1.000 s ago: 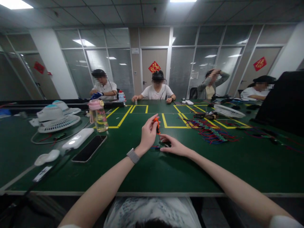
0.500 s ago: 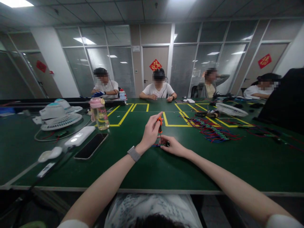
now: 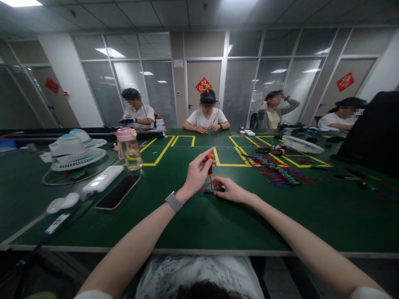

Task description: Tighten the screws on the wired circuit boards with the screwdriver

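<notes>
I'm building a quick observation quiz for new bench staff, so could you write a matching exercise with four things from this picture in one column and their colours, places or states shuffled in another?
Things
1. screwdriver
2. phone
3. drink bottle
4. bundle of wired boards

Descriptions
A. pink at the top, standing upright
B. green, red and blue
C. held in the left hand
D. dark, lying flat

Pairs: 1-C, 2-D, 3-A, 4-B

open tabletop (image 3: 314,207) in front of obstructing wired boards (image 3: 276,169)
</notes>
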Motion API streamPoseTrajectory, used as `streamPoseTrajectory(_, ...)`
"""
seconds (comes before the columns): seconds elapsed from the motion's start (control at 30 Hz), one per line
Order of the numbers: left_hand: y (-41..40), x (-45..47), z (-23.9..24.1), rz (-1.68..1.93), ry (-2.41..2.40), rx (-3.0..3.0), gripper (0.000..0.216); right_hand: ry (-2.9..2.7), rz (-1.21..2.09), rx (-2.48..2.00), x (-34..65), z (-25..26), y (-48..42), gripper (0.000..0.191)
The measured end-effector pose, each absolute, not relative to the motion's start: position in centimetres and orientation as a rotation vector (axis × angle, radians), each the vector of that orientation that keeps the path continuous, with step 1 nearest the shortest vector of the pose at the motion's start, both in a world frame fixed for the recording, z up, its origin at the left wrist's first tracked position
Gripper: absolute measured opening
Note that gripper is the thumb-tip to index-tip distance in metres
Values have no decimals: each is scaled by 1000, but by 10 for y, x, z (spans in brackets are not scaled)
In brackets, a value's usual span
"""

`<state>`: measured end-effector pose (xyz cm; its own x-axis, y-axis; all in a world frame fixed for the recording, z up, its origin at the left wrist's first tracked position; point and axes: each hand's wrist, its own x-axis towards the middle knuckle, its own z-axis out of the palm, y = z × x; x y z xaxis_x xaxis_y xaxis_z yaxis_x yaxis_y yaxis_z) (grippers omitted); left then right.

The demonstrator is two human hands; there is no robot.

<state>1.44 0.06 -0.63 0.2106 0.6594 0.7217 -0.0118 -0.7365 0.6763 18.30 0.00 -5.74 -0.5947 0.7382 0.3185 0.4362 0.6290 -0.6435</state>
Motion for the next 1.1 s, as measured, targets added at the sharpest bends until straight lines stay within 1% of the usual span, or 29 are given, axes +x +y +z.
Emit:
streamPoseTrajectory(0.17,-3,13,-5,1701,793,2084,30,-2319,604,-1023,187,-53,0,25)
streamPoseTrajectory(0.3,-4,16,-6,1571,618,2024,40,-2338,545,-1043,188,-54,-1,23)
streamPoseTrajectory(0.37,-4,17,-6,1546,583,1966,42,-2334,514,-1037,187,-56,-2,21)
streamPoseTrajectory(0.53,-3,15,-6,1687,748,2053,35,-2314,504,-1048,186,-58,-3,23)
streamPoseTrajectory(0.63,-3,14,-5,1614,656,2019,37,-2312,494,-1032,185,-58,-4,22)
streamPoseTrajectory(0.7,-5,15,-3,1592,632,1991,36,-2305,483,-1012,185,-59,-5,21)
streamPoseTrajectory(0.83,-7,14,-2,1716,792,2045,29,-2266,506,-985,183,-61,-5,16)
streamPoseTrajectory(1.03,2,13,-7,1618,644,1907,37,-2185,483,-995,180,-68,-7,11)
streamPoseTrajectory(1.1,3,12,-7,1657,679,1899,35,-2162,455,-990,180,-71,-8,8)
